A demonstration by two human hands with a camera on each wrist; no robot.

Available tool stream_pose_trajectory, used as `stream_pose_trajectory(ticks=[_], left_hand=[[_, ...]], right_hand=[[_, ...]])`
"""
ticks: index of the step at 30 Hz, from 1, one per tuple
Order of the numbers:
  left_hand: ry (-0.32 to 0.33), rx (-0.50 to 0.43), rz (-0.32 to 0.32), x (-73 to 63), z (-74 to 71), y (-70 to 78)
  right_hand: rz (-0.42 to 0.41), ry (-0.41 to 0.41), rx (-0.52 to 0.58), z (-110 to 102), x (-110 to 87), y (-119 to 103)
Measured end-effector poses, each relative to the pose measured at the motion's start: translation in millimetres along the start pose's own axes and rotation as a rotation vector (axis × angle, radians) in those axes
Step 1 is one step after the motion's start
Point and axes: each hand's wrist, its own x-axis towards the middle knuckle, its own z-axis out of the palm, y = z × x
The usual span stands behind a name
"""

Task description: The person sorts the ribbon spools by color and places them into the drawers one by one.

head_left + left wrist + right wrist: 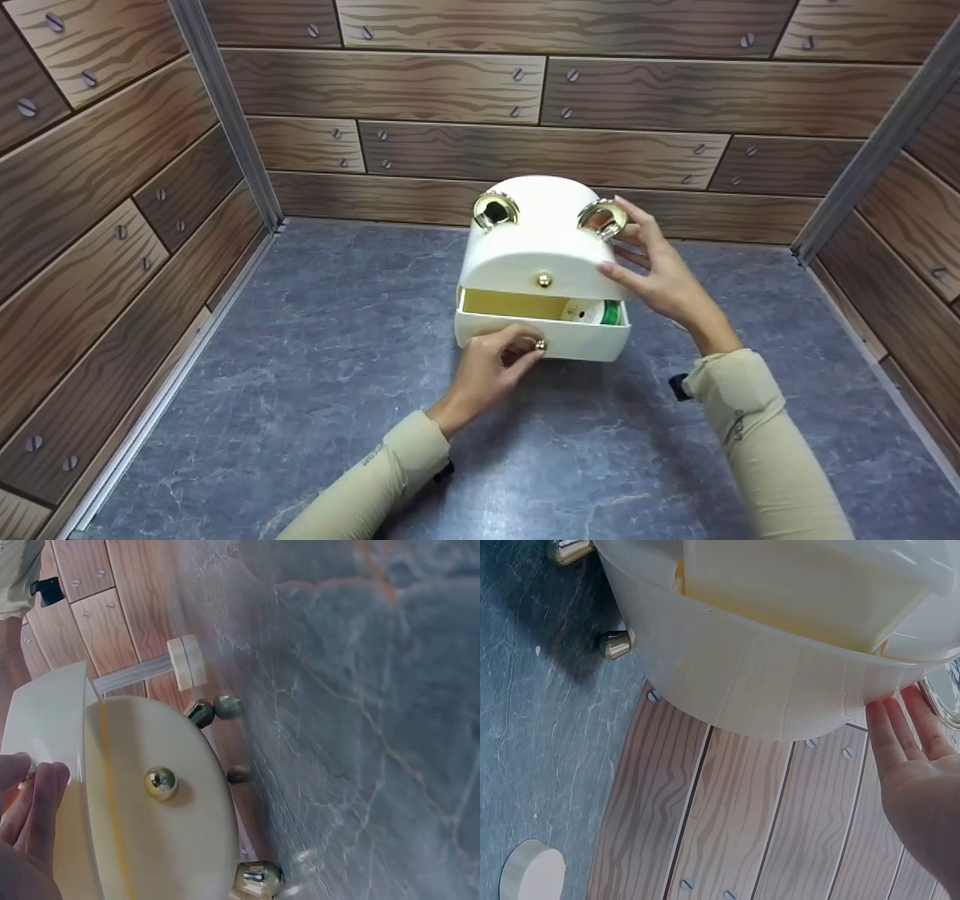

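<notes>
A white chest of drawers [538, 225] with a rounded top and two gold rings [496, 210] stands in the middle of the head view. Its middle drawer [480, 330] is pulled out, and a spool of green ribbon [611, 313] lies at the right inside. With thumb and fingers my left hand [484, 369] pinches this drawer's gold knob [541, 345]. My right hand [660, 277] rests its fairly straight fingers against the chest's right side, close to the right ring [602, 219]. The left wrist view shows a lower front with another gold knob [161, 784].
Gold feet [256, 877] carry the chest on the dark marbled tabletop [337, 322]. A small white round piece [532, 870] appears behind the chest in the wrist views. Wood-patterned walls [420, 90] with metal corner rails [225, 112] enclose the back and sides.
</notes>
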Motion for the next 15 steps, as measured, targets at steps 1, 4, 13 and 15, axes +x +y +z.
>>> stream_pose_trajectory(ticks=[1, 4, 13, 15], left_hand=[[0.001, -0.002, 0.001, 0.6, 0.1, -0.7], [0.003, -0.003, 0.009, 2.4, 0.5, -2.4], [0.006, -0.007, -0.002, 7.4, 1.5, -6.9], [0.003, -0.016, -0.011, 8.7, 1.8, -7.9]], right_hand=[[0.001, -0.001, 0.000, 0.0, 0.2, -0.1], [0.000, 0.001, -0.001, -0.3, 0.4, 0.3], [-0.007, 0.006, 0.005, -0.3, 0.7, 1.5], [-0.013, 0.009, 0.007, -0.1, 1.0, 1.6]])
